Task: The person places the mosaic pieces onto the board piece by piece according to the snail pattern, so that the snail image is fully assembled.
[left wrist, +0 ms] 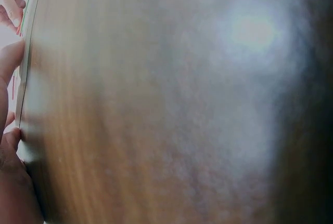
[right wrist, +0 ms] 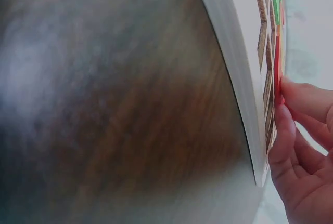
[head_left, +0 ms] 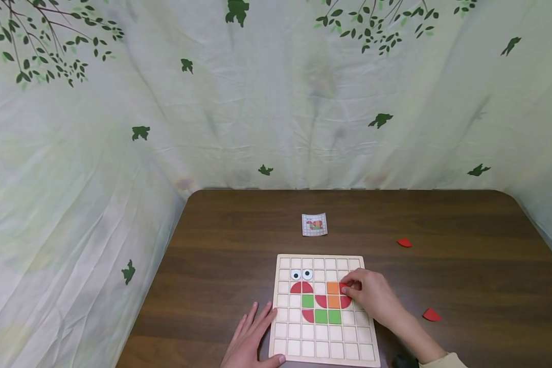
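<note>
A wooden grid board (head_left: pixel 279 329) lies on the table with colored pieces set in its squares. My right hand (head_left: pixel 372 296) pinches a red quarter-circle piece (head_left: pixel 342 288) at the board's right side, beside an orange square (head_left: pixel 332 288); its fingertips cover part of the red piece. In the right wrist view the thumb and finger meet at the red edge, low over the grid. My left hand (head_left: pixel 252 340) rests at the board's left edge, fingers spread and thumb over the lower rim. Other pieces on the grid include two eye pieces (head_left: pixel 301 275), green squares (head_left: pixel 307 301) and red quarter-circles (head_left: pixel 308 316).
A small printed pattern card (head_left: pixel 314 225) lies beyond the board. Two loose red quarter-circle pieces lie on the table to the right, one farther back (head_left: pixel 404 243) and one nearer (head_left: pixel 432 315). A leaf-patterned curtain (head_left: pixel 276 102) hangs behind the brown table (head_left: pixel 221 245).
</note>
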A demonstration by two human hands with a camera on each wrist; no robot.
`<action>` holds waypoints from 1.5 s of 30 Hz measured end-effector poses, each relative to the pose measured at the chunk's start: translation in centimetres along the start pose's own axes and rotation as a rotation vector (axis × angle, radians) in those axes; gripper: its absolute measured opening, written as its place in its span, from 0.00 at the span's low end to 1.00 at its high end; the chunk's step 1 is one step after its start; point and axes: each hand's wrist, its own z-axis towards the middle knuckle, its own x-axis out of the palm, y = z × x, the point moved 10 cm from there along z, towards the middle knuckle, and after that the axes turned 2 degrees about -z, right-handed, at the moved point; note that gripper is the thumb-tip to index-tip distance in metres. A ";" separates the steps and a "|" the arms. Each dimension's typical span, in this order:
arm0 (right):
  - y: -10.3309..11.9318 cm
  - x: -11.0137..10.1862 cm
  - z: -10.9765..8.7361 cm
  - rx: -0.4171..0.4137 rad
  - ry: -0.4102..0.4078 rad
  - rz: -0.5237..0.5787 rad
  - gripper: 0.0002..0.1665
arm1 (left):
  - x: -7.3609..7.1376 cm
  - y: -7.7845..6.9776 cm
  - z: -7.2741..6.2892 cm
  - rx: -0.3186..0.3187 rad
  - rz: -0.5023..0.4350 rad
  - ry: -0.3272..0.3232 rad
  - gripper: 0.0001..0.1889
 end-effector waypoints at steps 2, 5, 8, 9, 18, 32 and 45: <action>0.3 0.0 0.0 -0.023 -0.001 -0.020 0.10 | 0.0 0.0 0.0 0.001 0.000 -0.003 0.48; 0.7 -0.1 0.0 -0.054 0.001 -0.030 0.10 | 0.0 0.0 0.0 0.001 0.002 -0.005 0.48; 0.9 -0.2 -0.1 -0.075 0.007 -0.031 0.10 | 0.0 0.0 -0.1 0.001 0.007 -0.006 0.48; 0.8 -0.2 -0.2 -0.078 0.013 -0.026 0.10 | 0.0 0.1 -0.1 0.000 0.008 -0.005 0.48; -1.0 -2.2 -2.5 -0.090 0.038 0.059 0.12 | -0.2 -0.3 -0.2 0.045 0.022 -0.045 0.47; -5.3 -8.0 -7.3 -0.071 -0.208 -0.141 0.16 | -0.1 -0.2 -0.1 0.021 0.002 -0.026 0.47; -9.7 -8.7 -9.9 -0.021 -0.137 -0.204 0.23 | -0.2 -0.3 -0.2 0.043 0.002 -0.033 0.46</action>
